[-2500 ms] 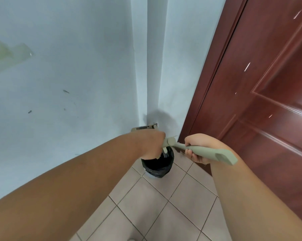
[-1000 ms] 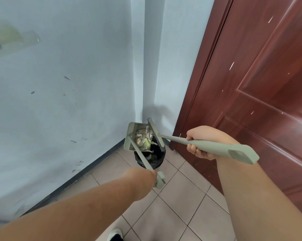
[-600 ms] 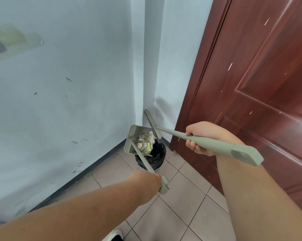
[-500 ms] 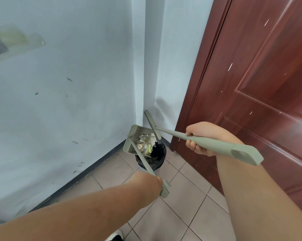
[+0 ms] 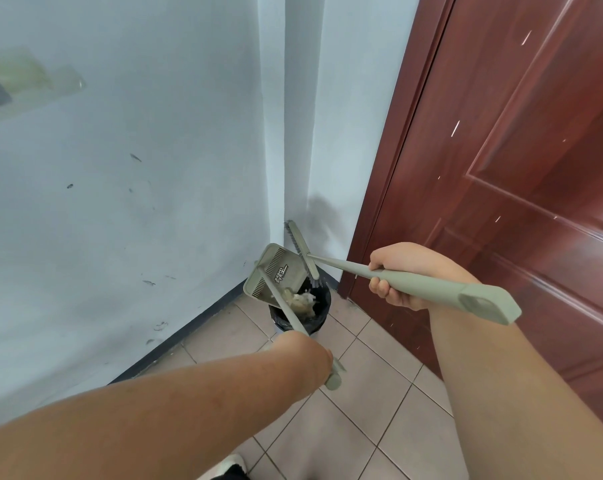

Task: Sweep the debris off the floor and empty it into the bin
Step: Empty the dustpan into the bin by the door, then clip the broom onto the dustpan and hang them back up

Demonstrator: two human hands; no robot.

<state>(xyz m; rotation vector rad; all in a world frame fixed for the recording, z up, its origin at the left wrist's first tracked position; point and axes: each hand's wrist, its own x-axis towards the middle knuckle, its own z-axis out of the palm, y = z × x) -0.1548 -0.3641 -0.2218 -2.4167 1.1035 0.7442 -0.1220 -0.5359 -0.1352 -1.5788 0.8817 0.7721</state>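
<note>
A small black-lined bin point(image 5: 319, 315) stands on the tiled floor in the corner by the door. Above it a sage-green dustpan point(image 5: 276, 275) is tilted, and pale crumpled debris point(image 5: 302, 301) slides from its lip into the bin. My left hand point(image 5: 314, 355) grips the dustpan's long handle near its end; the fingers are mostly hidden behind the wrist. My right hand point(image 5: 402, 275) grips the handle of a matching green broom point(image 5: 302, 247), whose head is against the pan's right edge above the bin.
A pale blue wall point(image 5: 137, 185) with a dark skirting runs along the left to the corner. A dark red wooden door point(image 5: 518, 168) closes the right side. Beige floor tiles point(image 5: 362, 393) stretch toward me, and a shoe tip point(image 5: 229, 469) shows at the bottom edge.
The dustpan has tipped further over the bin, and the debris has slid from its middle down to the lip and into the bin. The broom head lifted slightly.
</note>
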